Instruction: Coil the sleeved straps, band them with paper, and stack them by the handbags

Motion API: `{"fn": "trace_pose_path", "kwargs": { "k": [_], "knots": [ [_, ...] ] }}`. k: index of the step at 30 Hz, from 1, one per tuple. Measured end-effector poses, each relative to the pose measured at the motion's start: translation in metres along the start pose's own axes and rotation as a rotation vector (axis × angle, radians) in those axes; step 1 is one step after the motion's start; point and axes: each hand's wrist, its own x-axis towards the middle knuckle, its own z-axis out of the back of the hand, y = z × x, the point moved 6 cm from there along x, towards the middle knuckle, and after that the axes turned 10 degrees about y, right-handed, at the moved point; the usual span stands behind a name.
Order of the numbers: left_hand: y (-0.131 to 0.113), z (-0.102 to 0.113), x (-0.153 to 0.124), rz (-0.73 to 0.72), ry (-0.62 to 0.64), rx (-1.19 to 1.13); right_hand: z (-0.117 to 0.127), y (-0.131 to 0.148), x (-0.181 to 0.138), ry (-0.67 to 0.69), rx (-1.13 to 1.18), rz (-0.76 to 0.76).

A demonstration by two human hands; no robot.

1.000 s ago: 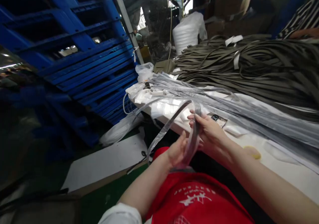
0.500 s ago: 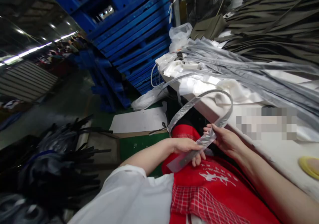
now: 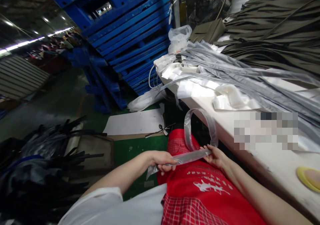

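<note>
A strip in a clear plastic sleeve (image 3: 191, 156) stretches between my two hands, over the lap of a red apron (image 3: 200, 175). My left hand (image 3: 162, 161) is closed round it close to one end, and a short piece of plastic sticks out past the fingers. My right hand (image 3: 214, 156) pinches the strip farther along, fingers bent. Beyond the right hand the rest of the strip curls up into a loop beside the table edge. What lies inside the sleeve is hard to make out.
On the white table (image 3: 272, 165) to the right lie long grey plastic-sleeved strips (image 3: 240, 75), white ribbon (image 3: 232, 98) and a yellow roll (image 3: 310, 178). Dark olive straps (image 3: 275, 25) are heaped behind. Blue pallets (image 3: 135, 41) stand ahead; bundled black strips (image 3: 52, 168) lie at left.
My left hand has moved left and down, away from my right hand, so the strip between them is longer and straighter. The loop has shrunk and dropped lower. The view has shifted slightly.
</note>
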Motion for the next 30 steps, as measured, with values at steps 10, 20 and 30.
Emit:
{"fn": "trace_pose_path", "kwargs": {
  "k": [10, 20, 30],
  "knots": [
    [-0.04, -0.011, 0.021, -0.166, 0.068, 0.01, -0.026, 0.022, -0.044, 0.272, 0.063, 0.07],
    [-0.095, -0.025, 0.076, -0.204, 0.117, 0.208, -0.045, 0.037, -0.086, 0.48, 0.024, 0.121],
    [-0.113, -0.044, 0.104, -0.288, 0.245, 0.167, -0.024, 0.055, -0.105, 0.259, -0.008, 0.565]
  ]
}}
